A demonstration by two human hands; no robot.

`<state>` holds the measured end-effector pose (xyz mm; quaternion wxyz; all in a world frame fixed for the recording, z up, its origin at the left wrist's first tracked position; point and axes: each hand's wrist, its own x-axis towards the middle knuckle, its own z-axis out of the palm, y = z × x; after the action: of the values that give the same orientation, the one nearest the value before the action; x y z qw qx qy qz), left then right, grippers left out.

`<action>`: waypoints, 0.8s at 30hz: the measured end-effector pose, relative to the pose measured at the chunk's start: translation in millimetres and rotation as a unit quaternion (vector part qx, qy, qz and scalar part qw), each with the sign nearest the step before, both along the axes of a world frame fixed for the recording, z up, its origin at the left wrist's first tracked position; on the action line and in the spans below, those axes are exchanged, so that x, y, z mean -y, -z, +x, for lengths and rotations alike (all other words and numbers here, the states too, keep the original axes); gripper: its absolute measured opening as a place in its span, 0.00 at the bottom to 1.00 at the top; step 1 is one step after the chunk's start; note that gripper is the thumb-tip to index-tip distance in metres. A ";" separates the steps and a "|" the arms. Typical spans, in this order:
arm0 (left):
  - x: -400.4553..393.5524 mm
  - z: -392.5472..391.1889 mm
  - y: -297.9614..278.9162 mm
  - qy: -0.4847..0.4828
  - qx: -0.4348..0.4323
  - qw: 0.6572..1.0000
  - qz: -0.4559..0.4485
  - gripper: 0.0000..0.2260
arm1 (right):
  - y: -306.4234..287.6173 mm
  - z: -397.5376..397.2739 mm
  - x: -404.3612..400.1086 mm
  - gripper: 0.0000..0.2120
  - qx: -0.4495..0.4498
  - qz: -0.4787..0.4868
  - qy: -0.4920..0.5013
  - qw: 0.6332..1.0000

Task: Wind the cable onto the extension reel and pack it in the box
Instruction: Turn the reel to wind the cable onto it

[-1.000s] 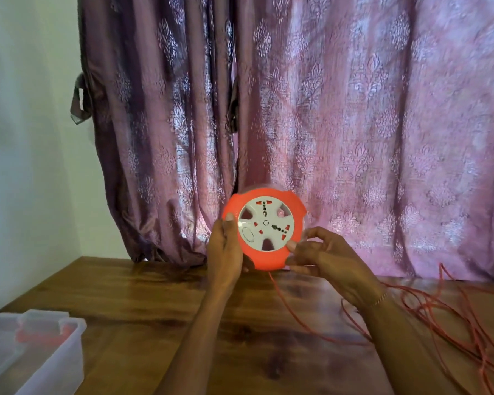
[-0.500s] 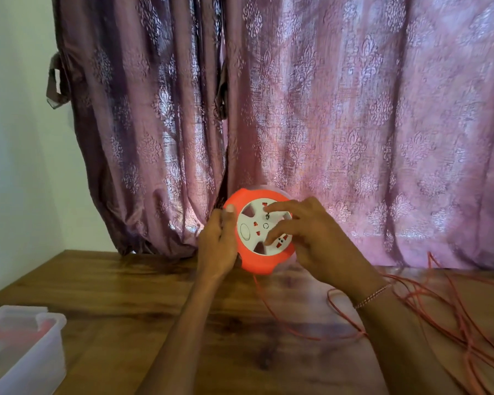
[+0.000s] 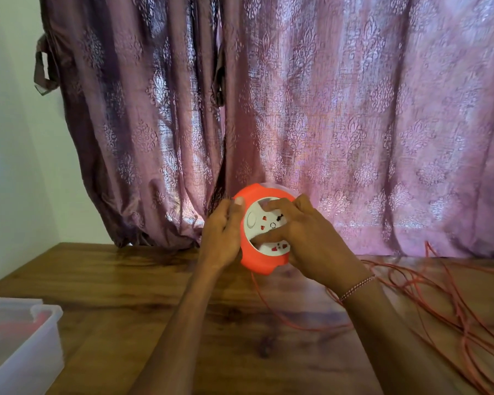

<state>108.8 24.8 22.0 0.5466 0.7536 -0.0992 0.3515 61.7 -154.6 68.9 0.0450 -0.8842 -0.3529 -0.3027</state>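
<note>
I hold a round orange extension reel [image 3: 257, 260] with a white socket face upright above the wooden table [image 3: 126, 280]. My left hand [image 3: 221, 235] grips its left rim, thumb on the front edge. My right hand [image 3: 305, 235] lies across the white face with fingers pressed into its recesses. A thin orange cable [image 3: 268, 303] drops from the reel's bottom, runs right over the table and spreads in loose loops [image 3: 454, 309] at the right. A clear plastic box [image 3: 32, 346] stands at the lower left with something red inside.
A purple patterned curtain [image 3: 297, 109] hangs right behind the table's far edge. A pale wall [image 3: 9, 138] is on the left. The cable loops cover the table's right side up to the frame edge.
My right hand moved from the reel's right edge onto the white face and has turned it; the socket marks have rotated. The view shifted slightly.
</note>
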 end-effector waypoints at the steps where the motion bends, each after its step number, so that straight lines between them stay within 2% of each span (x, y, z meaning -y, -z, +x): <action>1: -0.5 -0.2 0.3 0.001 -0.002 1.000 -0.003 0.19 | 1.6 -0.1 -0.6 0.25 0.002 0.003 0.002 1.000; 10: 1.6 -1.6 0.8 0.003 -0.016 1.000 -0.014 0.19 | 7.8 2.7 -3.9 0.30 -0.007 0.009 0.057 0.998; 15: 4.1 -1.4 1.6 0.009 -0.015 1.000 -0.016 0.18 | 11.9 5.4 -4.4 0.30 -0.012 0.062 0.106 0.992; 18: 4.8 -1.4 2.6 0.002 -0.010 1.000 -0.011 0.18 | 11.3 5.6 -5.6 0.32 -0.024 0.131 0.151 0.980; 20: 5.1 -1.7 2.0 0.005 -0.010 1.000 -0.019 0.18 | 8.6 5.1 -6.6 0.30 -0.023 0.165 0.158 0.973; 24: 4.7 -1.6 1.6 0.019 -0.005 0.999 -0.035 0.19 | 0.6 -0.4 -6.6 0.21 0.002 0.165 0.129 0.978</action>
<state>107.1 20.1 20.5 0.5799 0.7336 -0.0979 0.3405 61.3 -148.0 68.3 0.1506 -0.9021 -0.1810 -0.3616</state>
